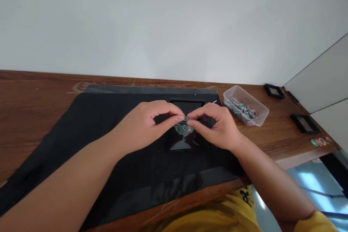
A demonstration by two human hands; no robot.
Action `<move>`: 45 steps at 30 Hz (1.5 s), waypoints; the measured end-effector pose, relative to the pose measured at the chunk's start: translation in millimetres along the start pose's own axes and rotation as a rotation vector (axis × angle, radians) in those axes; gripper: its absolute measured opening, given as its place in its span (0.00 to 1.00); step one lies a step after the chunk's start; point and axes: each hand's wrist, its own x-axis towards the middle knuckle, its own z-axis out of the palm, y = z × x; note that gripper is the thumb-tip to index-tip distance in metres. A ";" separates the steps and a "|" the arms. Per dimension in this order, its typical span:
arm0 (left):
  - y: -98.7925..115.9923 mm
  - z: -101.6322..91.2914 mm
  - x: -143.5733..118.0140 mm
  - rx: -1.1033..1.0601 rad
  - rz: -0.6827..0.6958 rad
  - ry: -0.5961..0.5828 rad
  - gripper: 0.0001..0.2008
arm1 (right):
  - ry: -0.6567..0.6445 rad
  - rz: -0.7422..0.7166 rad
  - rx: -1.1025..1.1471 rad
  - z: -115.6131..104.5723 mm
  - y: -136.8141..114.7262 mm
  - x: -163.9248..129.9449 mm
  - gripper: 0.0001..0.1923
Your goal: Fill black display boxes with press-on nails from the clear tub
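Observation:
My left hand (pixel 152 123) and my right hand (pixel 214 123) meet over the black mat (pixel 122 174). Thumb and forefinger of each are pinched on a small, thin, greyish piece (pixel 186 118) between them; its kind is too small to make out. Just below the fingertips lies a black, glossy square case (pixel 184 144), partly hidden by the hands. Several little green and pale pieces (pixel 182 128) show on or in it.
To the right stands a clear plastic tub (pixel 261 114) with many small green and pink pieces (pixel 244 110). Beyond it are two small black frames (pixel 274 91) and round stickers (pixel 320 141) on the wooden table (pixel 274 137). A white wall (pixel 136 25) rises behind.

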 end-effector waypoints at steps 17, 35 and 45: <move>-13.6 -5.2 -0.8 0.191 -0.021 -0.096 0.12 | -0.013 -0.085 -0.276 -1.3 0.3 -2.8 0.09; -29.8 -8.2 2.6 -0.005 -0.057 -0.209 0.12 | -0.055 -0.199 -0.173 29.9 2.8 -9.5 0.10; -22.7 -5.5 -1.8 -0.047 -0.094 -0.149 0.15 | 0.095 -0.218 0.131 34.9 8.2 -6.8 0.04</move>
